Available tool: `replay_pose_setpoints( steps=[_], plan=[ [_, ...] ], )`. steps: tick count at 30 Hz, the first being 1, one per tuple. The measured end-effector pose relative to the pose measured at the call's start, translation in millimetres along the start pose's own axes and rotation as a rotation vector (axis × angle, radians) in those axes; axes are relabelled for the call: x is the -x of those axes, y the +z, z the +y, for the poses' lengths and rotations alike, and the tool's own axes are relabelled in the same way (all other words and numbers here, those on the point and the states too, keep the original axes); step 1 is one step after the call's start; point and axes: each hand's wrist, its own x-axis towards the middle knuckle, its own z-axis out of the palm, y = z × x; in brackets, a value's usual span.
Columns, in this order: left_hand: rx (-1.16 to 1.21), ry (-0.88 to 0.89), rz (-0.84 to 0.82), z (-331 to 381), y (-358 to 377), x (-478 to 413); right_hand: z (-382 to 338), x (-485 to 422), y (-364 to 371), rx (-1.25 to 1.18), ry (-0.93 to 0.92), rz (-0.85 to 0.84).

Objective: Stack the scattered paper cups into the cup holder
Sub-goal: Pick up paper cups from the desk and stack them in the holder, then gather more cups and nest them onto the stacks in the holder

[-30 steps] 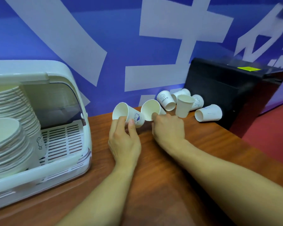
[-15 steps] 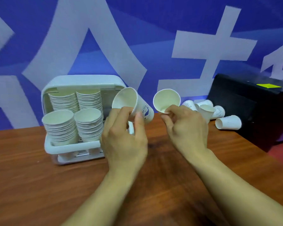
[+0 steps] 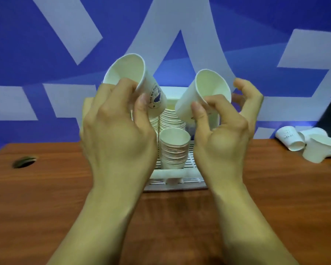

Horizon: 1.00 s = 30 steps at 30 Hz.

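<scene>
Left hand pinches printed cup, right hand pinches plain cup, both now lifted from 3 o'clock pile to holder; stacking next.

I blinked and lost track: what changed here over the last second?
The left hand and right hand carried the printed cup and the plain cup from beside the scattered cups over to the cup holder, raised and tilted. Unchanged: both grips, the holder's stacks, the scattered cups on the table.
</scene>
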Motion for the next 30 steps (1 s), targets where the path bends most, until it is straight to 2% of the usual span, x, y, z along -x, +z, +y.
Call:
replay_pose_setpoints(
  steps=[5, 10, 14, 21, 26, 30],
  plan=[
    [-0.065, -0.038, -0.084, -20.1, 10.8, -9.6, 17.3, -4.7, 9.4, 0.045, -0.083, -0.214],
    [-0.033, 0.003, -0.144, -21.9, 15.5, -14.3, 25.9, -4.4, 12.8, 0.047, -0.175, -0.268],
    [-0.085, -0.014, -0.112, -24.0, 14.6, -14.9, 25.9, 4.3, 19.3, 0.102, -0.250, -0.356],
    [-0.054, 0.019, -0.098, -24.1, 12.9, -14.7, 39.7, 22.5, 32.7, 0.368, -0.244, -0.733],
    [-0.121, -0.026, -0.151, -33.5, 19.6, -16.9, 43.2, 34.8, 38.4, 0.439, -0.286, -0.703],
    [-0.183, 0.080, -0.250, -36.9, 27.7, -10.0, 44.8, 36.9, 40.7, 0.484, -0.295, -0.701]
  ],
)
